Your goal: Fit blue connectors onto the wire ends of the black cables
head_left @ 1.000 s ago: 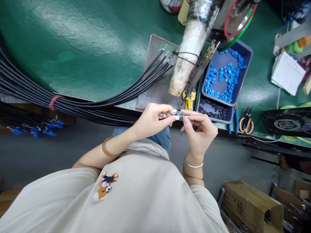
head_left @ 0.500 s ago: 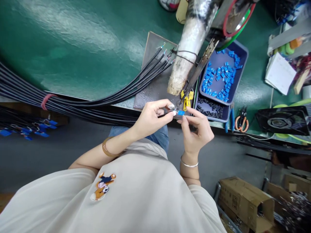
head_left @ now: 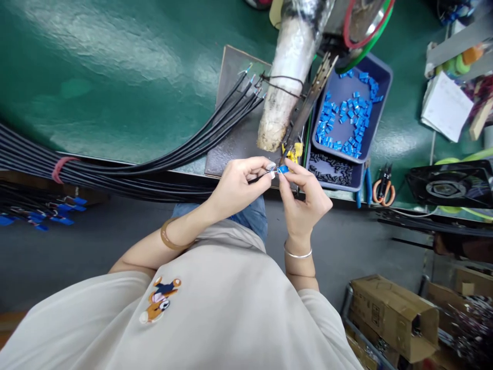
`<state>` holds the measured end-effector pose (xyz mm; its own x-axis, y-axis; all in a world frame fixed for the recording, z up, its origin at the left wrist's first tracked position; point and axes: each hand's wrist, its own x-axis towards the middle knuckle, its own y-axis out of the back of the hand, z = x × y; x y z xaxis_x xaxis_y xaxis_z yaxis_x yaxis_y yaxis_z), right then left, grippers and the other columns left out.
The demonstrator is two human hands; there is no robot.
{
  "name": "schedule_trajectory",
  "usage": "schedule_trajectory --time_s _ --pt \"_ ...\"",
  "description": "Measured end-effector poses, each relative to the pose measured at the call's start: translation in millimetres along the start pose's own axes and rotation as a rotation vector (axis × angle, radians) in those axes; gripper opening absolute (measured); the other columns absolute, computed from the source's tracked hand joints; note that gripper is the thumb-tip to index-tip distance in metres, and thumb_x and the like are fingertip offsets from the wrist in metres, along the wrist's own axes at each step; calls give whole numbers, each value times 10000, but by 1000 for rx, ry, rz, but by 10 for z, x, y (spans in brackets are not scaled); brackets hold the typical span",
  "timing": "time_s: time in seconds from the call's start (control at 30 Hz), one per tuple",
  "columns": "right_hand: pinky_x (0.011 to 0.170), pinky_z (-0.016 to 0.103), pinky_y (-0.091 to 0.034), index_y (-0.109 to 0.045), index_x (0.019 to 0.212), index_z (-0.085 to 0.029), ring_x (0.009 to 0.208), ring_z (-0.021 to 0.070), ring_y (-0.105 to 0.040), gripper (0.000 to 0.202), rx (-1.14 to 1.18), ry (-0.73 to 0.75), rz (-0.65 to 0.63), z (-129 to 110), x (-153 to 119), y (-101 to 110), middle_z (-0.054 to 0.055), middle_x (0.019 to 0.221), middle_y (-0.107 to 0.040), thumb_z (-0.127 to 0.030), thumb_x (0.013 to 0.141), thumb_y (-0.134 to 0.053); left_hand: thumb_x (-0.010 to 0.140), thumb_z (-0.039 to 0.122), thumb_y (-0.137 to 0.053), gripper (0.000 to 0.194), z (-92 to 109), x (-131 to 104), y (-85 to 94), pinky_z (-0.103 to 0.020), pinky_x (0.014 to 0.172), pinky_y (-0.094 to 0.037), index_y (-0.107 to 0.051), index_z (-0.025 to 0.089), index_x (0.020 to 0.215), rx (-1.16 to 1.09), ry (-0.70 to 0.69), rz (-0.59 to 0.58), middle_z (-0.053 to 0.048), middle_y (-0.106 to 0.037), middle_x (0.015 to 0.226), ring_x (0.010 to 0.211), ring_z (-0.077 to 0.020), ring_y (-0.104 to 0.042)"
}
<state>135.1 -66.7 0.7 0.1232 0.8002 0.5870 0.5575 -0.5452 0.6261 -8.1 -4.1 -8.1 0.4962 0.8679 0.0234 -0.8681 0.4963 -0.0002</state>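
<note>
My left hand is closed in a pinch on the end of a black cable, just in front of the table edge. Thin wires come out between its fingertips toward a small blue connector. Thumb and forefinger of my right hand grip that connector. How far the wires sit inside it is too small to tell. Behind the fingertips lies a yellow-handled tool, partly hidden. More black cables with bared coloured ends rest on a dark board.
A grey bin of blue connectors sits over another bin of small black parts. A plastic-wrapped tube hangs above the board. Blue-handled pliers, orange-handled cutters and a black fan stand at right. A tie binds the cable bundle.
My right hand has moved left and its fingertips have closed around the blue connector. The connector has shifted slightly left and up with the hands; the whole view has shifted a little.
</note>
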Motion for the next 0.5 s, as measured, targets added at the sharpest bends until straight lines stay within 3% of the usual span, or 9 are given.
schedule_trajectory --time_s 0.5 --pt "864 298 -611 -655 910 -228 982 173 -753 105 -9 70 1 -53 79 42 22 1077 -771 -137 859 -668 863 185 -558 104 60 12 6 -172 523 -376 -607 127 793 17 -42 18 22 -523 635 562 -58 -473"
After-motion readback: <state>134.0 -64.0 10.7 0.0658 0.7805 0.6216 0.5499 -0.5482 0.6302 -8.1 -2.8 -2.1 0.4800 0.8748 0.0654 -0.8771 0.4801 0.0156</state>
